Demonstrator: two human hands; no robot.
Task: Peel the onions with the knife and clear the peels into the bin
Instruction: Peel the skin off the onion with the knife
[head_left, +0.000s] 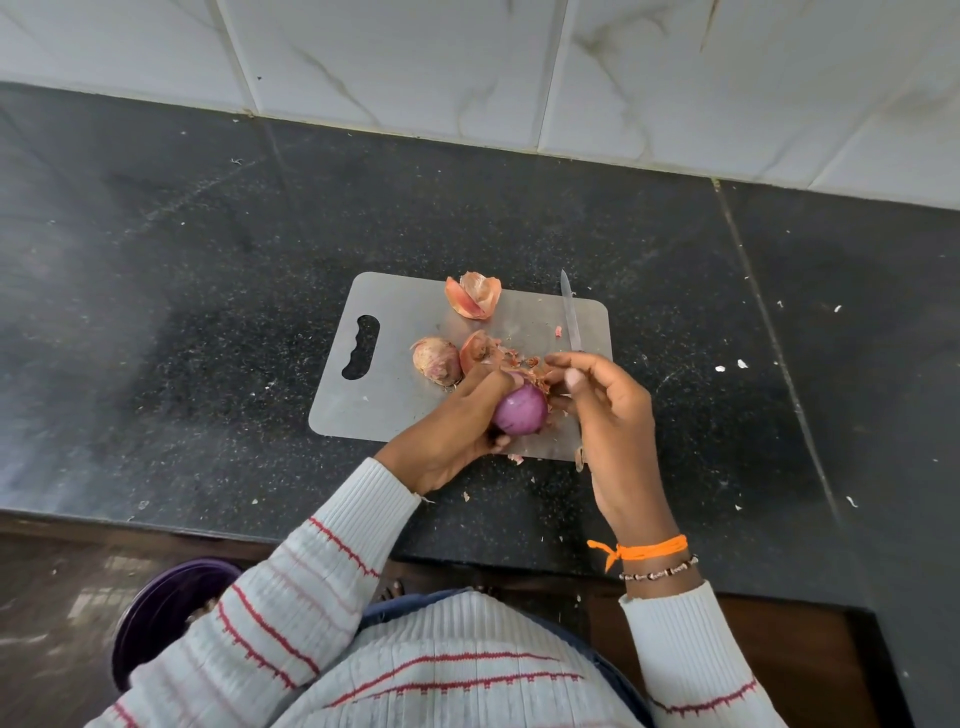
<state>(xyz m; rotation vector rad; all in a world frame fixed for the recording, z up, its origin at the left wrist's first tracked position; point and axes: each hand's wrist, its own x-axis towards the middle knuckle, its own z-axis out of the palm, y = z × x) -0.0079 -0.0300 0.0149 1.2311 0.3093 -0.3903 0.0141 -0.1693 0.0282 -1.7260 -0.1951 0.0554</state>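
left hand (457, 426) grips the peeled onion (520, 410); right hand (608, 410) holds the knife (570, 317), pinching peel.

Knife (570, 312) handle hidden inside the right hand (613, 415). Far side of the purple onion (521, 410) covered by the left hand (457, 431). Purple bin (161, 613) half hidden under a striped sleeve (270, 613). Tiny bits on the worktop (208, 312) too small to tell.
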